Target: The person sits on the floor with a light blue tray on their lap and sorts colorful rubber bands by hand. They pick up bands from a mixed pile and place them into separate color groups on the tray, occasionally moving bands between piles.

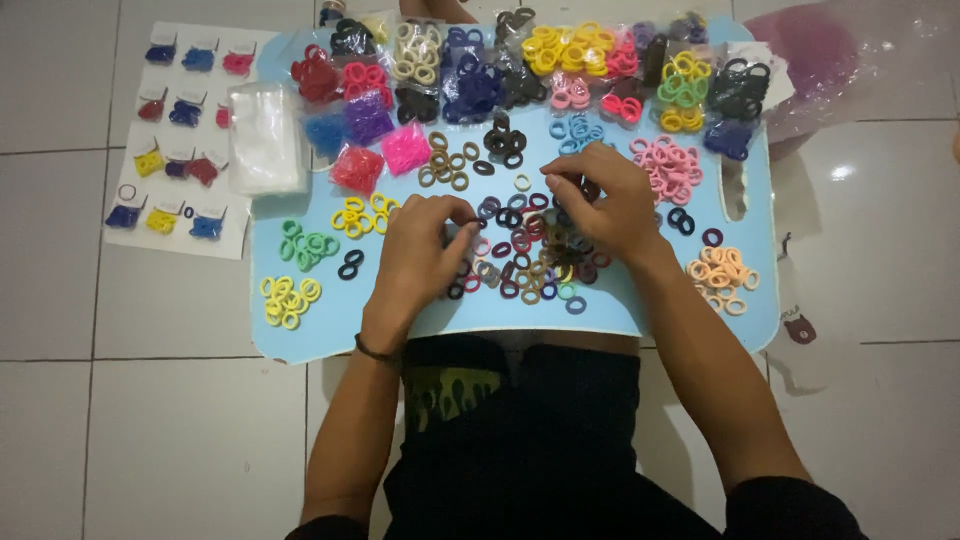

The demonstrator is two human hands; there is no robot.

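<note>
Over the mixed pile (525, 250), both hands pinch bands, left hand (420, 255), right hand (605, 200); I judge sorted yellow rings (288, 300) could get scattered by a wrist.

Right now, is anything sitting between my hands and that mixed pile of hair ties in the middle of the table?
Nothing visible. The left hand and right hand already rest on the mixed hair ties on the blue table.

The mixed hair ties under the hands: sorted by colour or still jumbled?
Jumbled. The mixed pile shows dark, pink, tan and yellow rings overlapping between the left hand and right hand; the green group lies apart, single-coloured.
</note>
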